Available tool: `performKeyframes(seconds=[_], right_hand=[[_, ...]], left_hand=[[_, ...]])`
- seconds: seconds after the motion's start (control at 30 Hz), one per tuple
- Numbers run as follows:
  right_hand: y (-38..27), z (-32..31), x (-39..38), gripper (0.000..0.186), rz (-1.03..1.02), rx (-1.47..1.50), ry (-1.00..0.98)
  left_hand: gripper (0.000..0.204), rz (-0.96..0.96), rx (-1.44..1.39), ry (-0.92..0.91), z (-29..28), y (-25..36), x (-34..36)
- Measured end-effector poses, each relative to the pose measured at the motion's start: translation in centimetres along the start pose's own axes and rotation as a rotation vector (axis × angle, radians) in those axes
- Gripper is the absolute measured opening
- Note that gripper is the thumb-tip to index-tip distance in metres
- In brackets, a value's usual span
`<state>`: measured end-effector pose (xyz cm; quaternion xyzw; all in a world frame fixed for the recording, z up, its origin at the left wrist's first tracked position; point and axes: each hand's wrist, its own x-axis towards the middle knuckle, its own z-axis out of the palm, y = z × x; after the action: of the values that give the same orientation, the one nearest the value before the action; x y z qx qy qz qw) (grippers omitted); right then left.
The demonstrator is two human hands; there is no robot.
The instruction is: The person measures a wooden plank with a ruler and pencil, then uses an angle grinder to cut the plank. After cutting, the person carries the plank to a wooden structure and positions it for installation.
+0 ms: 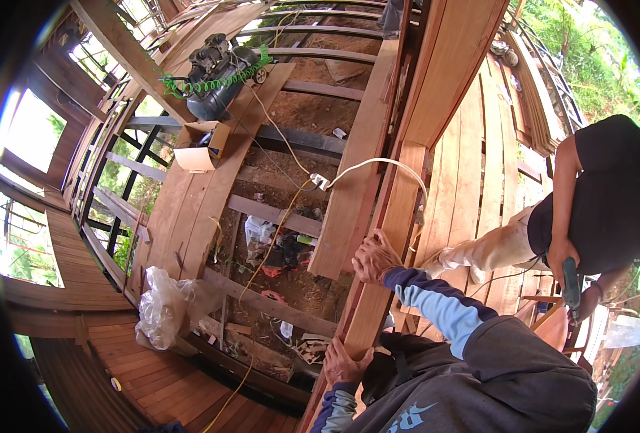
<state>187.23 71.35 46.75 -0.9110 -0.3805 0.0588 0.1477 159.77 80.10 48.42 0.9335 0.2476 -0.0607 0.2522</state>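
Observation:
A long reddish-brown wooden beam (401, 206) runs from the top right down to the lower middle. My right hand (375, 258) lies over its upper face, fingers curled across the far edge. Lower down, my left hand (345, 362) grips the same beam, thumb on top and fingers over the left side. Both hands touch the wood, and the beam's underside is hidden. A white extension socket (320, 181) hangs left of the beam, its white cable (385, 160) looping over the wood. Left of my right hand is a wide plank (356, 173).
At right a co-worker in black (608, 195) holds a teal power tool (571, 283). An air compressor (219, 83) with a green coiled hose stands on planks, behind an open cardboard box (203, 144). Gaps between joists show soil and debris. A clear plastic bag (164, 309) lies at lower left.

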Motion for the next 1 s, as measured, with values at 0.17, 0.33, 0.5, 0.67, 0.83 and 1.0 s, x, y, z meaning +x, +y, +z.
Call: performKeyframes(seconds=[0.17,0.33,0.5,0.67,0.83,1.0], right_hand=[[-0.13,-0.26,0.04,0.035,0.01,0.01,-0.02],[-0.05,-0.25,0.08,0.035,0.007,0.017,-0.025],[-0.15,-0.54,0.11,0.036,0.006,0.007,-0.032],[-0.24,-0.7,0.09,0.036,0.008,0.008,-0.039],[0.01,-0.27,-0.08,0.033,-0.015,0.006,0.024],[-0.25,-0.59,0.02,0.036,0.005,-0.001,-0.042]], left_hand=[[0.092,0.014,-0.012,0.004,0.12,-0.21,0.01],[0.091,0.007,-0.017,-0.005,0.16,-0.2,0.04],[0.09,0.002,-0.019,-0.009,-0.1,0.05,0.12],[0.09,0.006,-0.023,0.0,0.0,0.04,0.04],[0.091,0.021,-0.006,0.01,0.24,-0.16,-0.09],[0.093,0.027,-0.008,0.018,0.32,-0.35,-0.08]])
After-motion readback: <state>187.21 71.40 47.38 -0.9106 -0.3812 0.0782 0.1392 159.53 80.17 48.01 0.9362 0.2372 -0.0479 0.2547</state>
